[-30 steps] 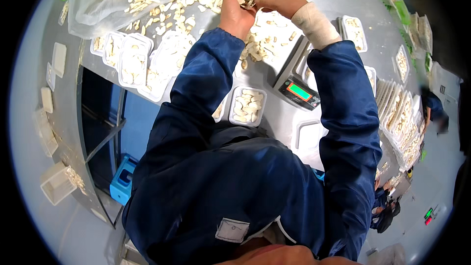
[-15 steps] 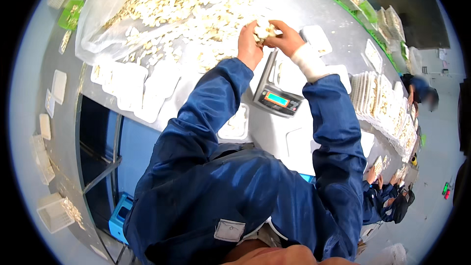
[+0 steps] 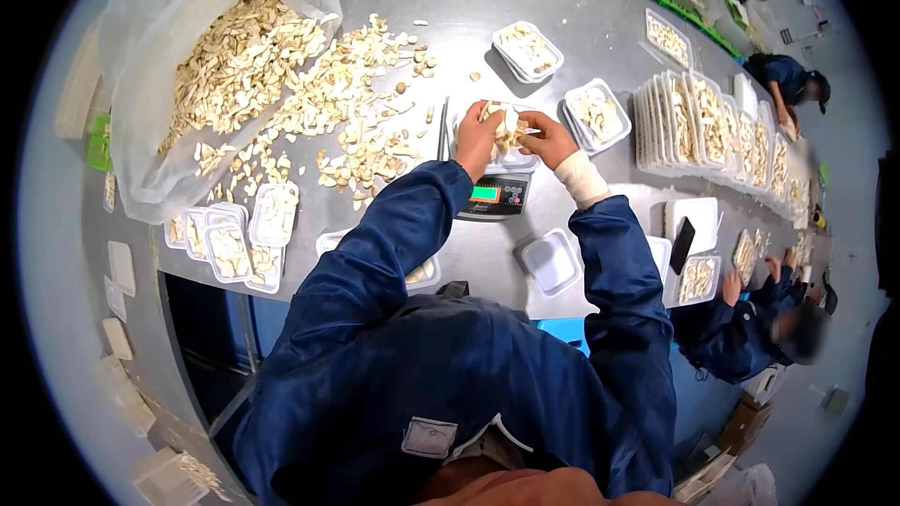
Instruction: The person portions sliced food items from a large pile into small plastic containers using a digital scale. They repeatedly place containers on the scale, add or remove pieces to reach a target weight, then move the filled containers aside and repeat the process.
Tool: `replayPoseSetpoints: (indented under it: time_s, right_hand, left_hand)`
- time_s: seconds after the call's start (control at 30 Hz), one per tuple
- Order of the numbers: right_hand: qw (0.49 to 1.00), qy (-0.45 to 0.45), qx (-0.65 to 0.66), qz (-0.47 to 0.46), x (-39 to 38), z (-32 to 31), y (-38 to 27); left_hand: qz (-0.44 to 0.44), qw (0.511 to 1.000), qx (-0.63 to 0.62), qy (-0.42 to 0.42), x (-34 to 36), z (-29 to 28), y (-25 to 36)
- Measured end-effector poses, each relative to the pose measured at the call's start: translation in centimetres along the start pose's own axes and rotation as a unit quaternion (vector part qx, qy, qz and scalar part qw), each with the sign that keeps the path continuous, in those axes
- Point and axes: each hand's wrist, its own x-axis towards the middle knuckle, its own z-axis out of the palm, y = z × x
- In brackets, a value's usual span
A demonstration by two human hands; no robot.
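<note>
Both my hands are together over a kitchen-type scale point(image 3: 497, 203) with a lit display. Pale mushroom slices point(image 3: 507, 124) are gripped between my left hand point(image 3: 476, 142) and my right hand point(image 3: 550, 142), whose wrist has a white wrap. Both hands are closed around the slices. Under them, a clear plastic tray point(image 3: 521, 167) rests on the scale, partly hidden by the hands. To the left of the scale lies a loose heap of mushroom slices point(image 3: 361, 145) on the metal table.
A big clear bag point(image 3: 131, 145) of slices lies open at the left. Filled trays point(image 3: 228, 251) cluster at the near left edge; more trays point(image 3: 598, 118) stand right of the scale. A long tray row point(image 3: 694, 122) lies farther right. An empty tray point(image 3: 551, 262) is near me. Co-workers point(image 3: 750, 342) are at right.
My hands, holding the slices, have come nearer to me and now sit closer over the scale's tray. The whole view has shifted, showing more of the table's far side.
</note>
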Motion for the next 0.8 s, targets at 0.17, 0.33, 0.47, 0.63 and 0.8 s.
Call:
replayPoseSetpoints:
  time_s: [0.17, 0.33, 0.47, 0.63, 0.8]
  right_hand:
    - [0.975, 0.031, -0.205, -0.086, -1.0, 0.1, 0.4]
    - [0.987, 0.076, -0.12, -0.079, -2.5, -0.1, 0.1]
    - [0.988, 0.095, -0.084, -0.089, -3.7, -0.8, 1.1]
    - [0.987, 0.144, -0.045, -0.057, -6.4, -1.5, 2.1]
    - [0.983, 0.183, 0.023, -0.023, -9.2, -1.4, 4.7]
  left_hand:
    - [0.094, 0.982, 0.165, -0.014, 0.2, -2.2, 0.5]
    - [0.117, 0.976, 0.18, -0.023, 0.3, -2.3, 1.2]
    - [0.13, 0.972, 0.195, -0.034, 0.3, -1.5, 0.5]
    - [-0.023, 0.999, -0.033, -0.037, 0.3, -1.4, 1.7]
    - [-0.197, 0.902, -0.385, 0.005, 0.9, -4.7, 4.1]
